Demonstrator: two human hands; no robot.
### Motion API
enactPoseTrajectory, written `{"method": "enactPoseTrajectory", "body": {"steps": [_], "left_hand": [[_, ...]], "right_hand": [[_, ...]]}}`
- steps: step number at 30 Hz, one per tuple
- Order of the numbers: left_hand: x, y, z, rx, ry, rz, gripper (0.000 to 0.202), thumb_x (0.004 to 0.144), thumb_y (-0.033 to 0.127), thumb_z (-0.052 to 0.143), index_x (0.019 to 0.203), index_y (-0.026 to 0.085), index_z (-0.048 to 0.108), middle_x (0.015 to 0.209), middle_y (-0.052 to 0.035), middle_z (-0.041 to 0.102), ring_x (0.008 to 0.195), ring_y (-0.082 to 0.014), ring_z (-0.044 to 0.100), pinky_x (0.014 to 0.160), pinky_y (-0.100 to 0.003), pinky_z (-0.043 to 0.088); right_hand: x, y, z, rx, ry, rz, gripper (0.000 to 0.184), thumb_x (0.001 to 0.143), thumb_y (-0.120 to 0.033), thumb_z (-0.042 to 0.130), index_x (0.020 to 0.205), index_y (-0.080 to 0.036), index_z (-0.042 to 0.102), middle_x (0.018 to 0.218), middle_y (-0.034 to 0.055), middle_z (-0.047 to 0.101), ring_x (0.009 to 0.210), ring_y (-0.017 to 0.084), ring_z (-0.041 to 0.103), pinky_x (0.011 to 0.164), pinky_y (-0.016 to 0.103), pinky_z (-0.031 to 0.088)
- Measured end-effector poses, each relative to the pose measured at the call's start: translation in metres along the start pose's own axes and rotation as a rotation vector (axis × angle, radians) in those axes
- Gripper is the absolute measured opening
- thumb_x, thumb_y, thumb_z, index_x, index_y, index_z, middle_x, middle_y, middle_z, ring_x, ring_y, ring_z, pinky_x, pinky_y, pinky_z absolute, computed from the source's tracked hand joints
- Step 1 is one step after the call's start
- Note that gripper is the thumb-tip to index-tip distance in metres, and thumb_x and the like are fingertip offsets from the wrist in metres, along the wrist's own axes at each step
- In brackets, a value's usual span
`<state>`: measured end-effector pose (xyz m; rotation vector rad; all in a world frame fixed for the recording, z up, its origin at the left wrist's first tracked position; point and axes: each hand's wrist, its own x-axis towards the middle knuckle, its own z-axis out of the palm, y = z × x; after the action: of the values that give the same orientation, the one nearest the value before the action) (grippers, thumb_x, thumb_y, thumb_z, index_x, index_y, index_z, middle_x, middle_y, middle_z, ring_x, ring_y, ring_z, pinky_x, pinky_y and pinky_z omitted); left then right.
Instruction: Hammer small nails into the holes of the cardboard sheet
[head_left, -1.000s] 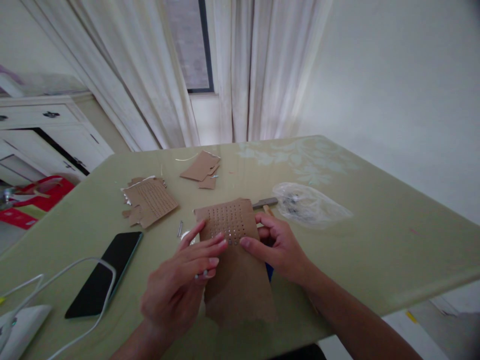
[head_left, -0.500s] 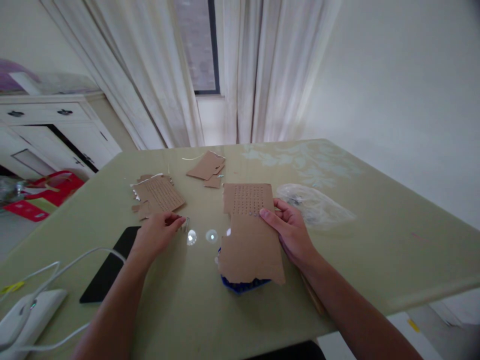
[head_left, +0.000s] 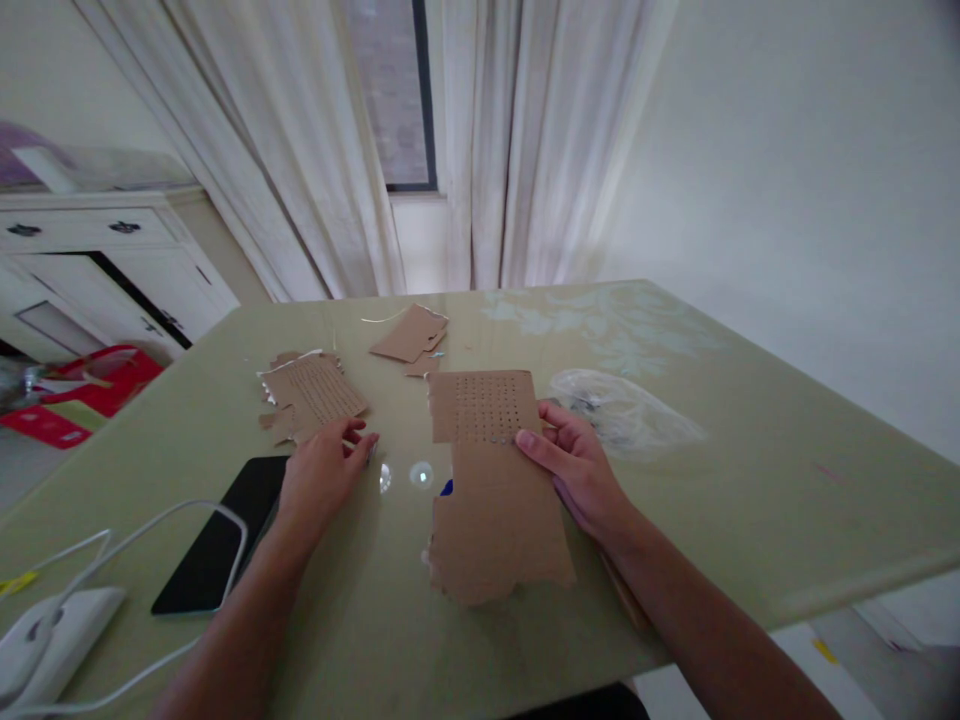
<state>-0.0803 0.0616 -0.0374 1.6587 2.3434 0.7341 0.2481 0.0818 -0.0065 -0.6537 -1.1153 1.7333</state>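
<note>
My right hand (head_left: 574,460) grips a torn brown cardboard piece (head_left: 502,510) by its right edge, thumb on top. Rows of small holes run across the upper part of this piece, and a few small shiny bits sit near the thumb. Under the cardboard a blue object (head_left: 448,488) shows only as a sliver. My left hand (head_left: 326,470) is low over the table, left of the cardboard, its thumb and fingers close together around something small, thin and shiny that I cannot name. Just beyond it lies another holed cardboard piece (head_left: 319,390).
Plain cardboard scraps (head_left: 411,335) lie toward the back. A clear plastic bag (head_left: 630,415) rests beyond my right hand. At left are a black flat device (head_left: 217,540), a white cable (head_left: 191,503) and a white power strip (head_left: 60,635). Round light reflections (head_left: 421,475) mark the glossy tabletop.
The cardboard in my right hand has tilted and shifted slightly toward me and left, covering most of the blue object. My left hand has moved slightly right and its wrist has turned.
</note>
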Motion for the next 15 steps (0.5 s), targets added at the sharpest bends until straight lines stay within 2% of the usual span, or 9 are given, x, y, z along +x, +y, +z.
{"method": "enactPoseTrajectory", "body": {"steps": [3, 6, 8, 11, 13, 15], "left_hand": [[-0.023, 0.028, -0.004, -0.280, 0.166, 0.316, 0.034, 0.098, 0.049, 0.064, 0.112, 0.021, 0.078, 0.102, -0.0078, 0.081, 0.086, -0.0248, 0.074, 0.079, -0.036, 0.058], [-0.050, 0.056, -0.008, -0.508, 0.170, 0.685, 0.021, 0.100, 0.039, 0.072, 0.111, 0.023, 0.080, 0.112, -0.0094, 0.081, 0.099, -0.0246, 0.076, 0.083, -0.033, 0.062], [-0.065, 0.067, -0.007, -0.554, 0.154, 0.860, 0.012, 0.098, 0.029, 0.075, 0.107, 0.025, 0.081, 0.110, -0.0077, 0.082, 0.096, -0.0226, 0.078, 0.081, -0.030, 0.064], [-0.077, 0.069, 0.000, -0.583, 0.169, 0.940, 0.010, 0.097, 0.022, 0.073, 0.092, 0.027, 0.080, 0.088, -0.0026, 0.082, 0.076, -0.0186, 0.078, 0.070, -0.026, 0.065], [-0.081, 0.063, 0.007, -0.564, 0.175, 0.941, 0.014, 0.099, 0.023, 0.069, 0.089, 0.028, 0.079, 0.075, -0.0009, 0.079, 0.064, -0.0186, 0.075, 0.065, -0.028, 0.066], [-0.084, 0.055, 0.013, -0.525, 0.172, 0.936, 0.016, 0.099, 0.025, 0.067, 0.089, 0.029, 0.079, 0.070, -0.0006, 0.077, 0.057, -0.0194, 0.073, 0.064, -0.031, 0.068]], "right_hand": [[-0.004, -0.002, 0.001, -0.009, -0.091, 0.006, 0.040, 0.090, -0.038, 0.091, 0.123, -0.021, 0.076, 0.102, 0.0078, 0.087, 0.083, 0.021, 0.084, 0.075, 0.029, 0.067], [-0.009, -0.006, 0.004, -0.002, -0.177, 0.031, 0.041, 0.091, -0.037, 0.090, 0.125, -0.021, 0.075, 0.099, 0.0068, 0.087, 0.081, 0.019, 0.084, 0.072, 0.026, 0.067], [-0.013, -0.009, 0.006, 0.008, -0.228, 0.057, 0.039, 0.091, -0.036, 0.090, 0.124, -0.021, 0.075, 0.096, 0.0055, 0.086, 0.079, 0.018, 0.083, 0.069, 0.024, 0.065], [-0.019, -0.011, 0.007, 0.008, -0.291, 0.104, 0.036, 0.090, -0.034, 0.091, 0.120, -0.020, 0.075, 0.091, 0.0038, 0.085, 0.075, 0.016, 0.081, 0.065, 0.021, 0.061], [-0.022, -0.011, 0.008, 0.001, -0.317, 0.136, 0.035, 0.090, -0.032, 0.091, 0.118, -0.019, 0.075, 0.086, 0.0021, 0.083, 0.069, 0.013, 0.077, 0.060, 0.018, 0.057], [-0.024, -0.011, 0.008, -0.009, -0.326, 0.157, 0.035, 0.089, -0.030, 0.092, 0.118, -0.018, 0.075, 0.082, 0.0001, 0.081, 0.063, 0.010, 0.073, 0.057, 0.015, 0.052]]}}
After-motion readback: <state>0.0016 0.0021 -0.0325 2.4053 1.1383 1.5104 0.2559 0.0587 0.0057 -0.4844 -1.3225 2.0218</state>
